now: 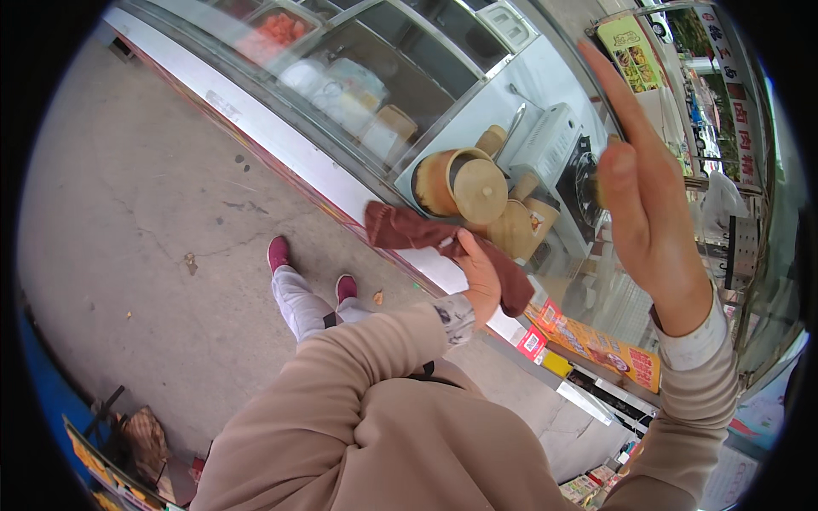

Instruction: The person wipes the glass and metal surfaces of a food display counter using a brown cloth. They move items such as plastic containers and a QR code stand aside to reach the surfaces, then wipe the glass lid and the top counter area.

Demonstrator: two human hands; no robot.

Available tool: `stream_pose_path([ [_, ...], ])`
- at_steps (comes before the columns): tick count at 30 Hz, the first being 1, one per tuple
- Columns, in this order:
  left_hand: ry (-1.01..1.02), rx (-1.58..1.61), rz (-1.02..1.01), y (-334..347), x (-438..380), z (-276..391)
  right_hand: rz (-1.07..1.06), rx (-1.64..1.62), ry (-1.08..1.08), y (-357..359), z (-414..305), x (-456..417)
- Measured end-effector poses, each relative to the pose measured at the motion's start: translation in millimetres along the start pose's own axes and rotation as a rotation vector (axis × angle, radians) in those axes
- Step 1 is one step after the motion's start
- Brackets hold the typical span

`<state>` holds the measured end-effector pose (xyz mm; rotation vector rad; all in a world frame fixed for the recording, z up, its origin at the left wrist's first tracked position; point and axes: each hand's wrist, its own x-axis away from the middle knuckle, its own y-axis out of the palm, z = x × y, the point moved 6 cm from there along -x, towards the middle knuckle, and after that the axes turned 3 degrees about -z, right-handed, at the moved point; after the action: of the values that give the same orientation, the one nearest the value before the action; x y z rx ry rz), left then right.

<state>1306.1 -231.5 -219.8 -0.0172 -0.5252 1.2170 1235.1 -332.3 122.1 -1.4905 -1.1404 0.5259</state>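
Observation:
My left hand (478,274), at the centre, grips a folded dark red cloth (409,228) along the outer side of a glass-sided food counter (287,121). Raised at the right, my right hand (645,211) has its fingers stretched upward and its thumb apart, beside the glass's metal rim; whether it touches the rim is unclear. Behind the glass stand a round wooden container (438,182) with a wooden lid (480,191) leaning at its side, a paper cup (540,220) and a portable gas stove (556,172).
Metal trays, one with orange-red pieces (275,35), and plastic-wrapped items (351,96) lie in the counter. An orange printed sign (601,351) is on its lower right part. A plastic bag (723,198) hangs at the right. A checked bag (146,441) is at the lower left.

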Motion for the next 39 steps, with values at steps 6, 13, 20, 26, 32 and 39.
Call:
stream_pose_path([
  [6, 0.716, -0.510, -0.726, 56.6, 102.7, 48.5, 0.386, 0.056, -0.381, 8.1, -2.9, -3.5],
  [13, 0.842, -0.379, -1.038, -2.2, 45.1, 107.0, 0.282, -0.048, -0.212, 6.7, -5.7, 3.8],
  [20, 0.448, 0.340, -1.102, -148.1, -126.4, 199.4, 0.283, -0.048, -0.363, 6.7, -2.3, 0.5],
  [26, 0.101, 1.195, -1.003, -197.5, -337.6, 217.3, 0.314, 0.032, -0.340, 4.0, 7.5, -6.0],
  [32, 0.071, 1.154, -0.730, -169.4, -424.6, 136.2, 0.213, -0.064, -0.275, 0.0, 26.3, -9.7],
  [39, -0.456, 0.734, -0.070, -37.6, -133.3, 13.1, 0.125, 0.066, -0.172, 7.4, 9.1, -9.4],
])
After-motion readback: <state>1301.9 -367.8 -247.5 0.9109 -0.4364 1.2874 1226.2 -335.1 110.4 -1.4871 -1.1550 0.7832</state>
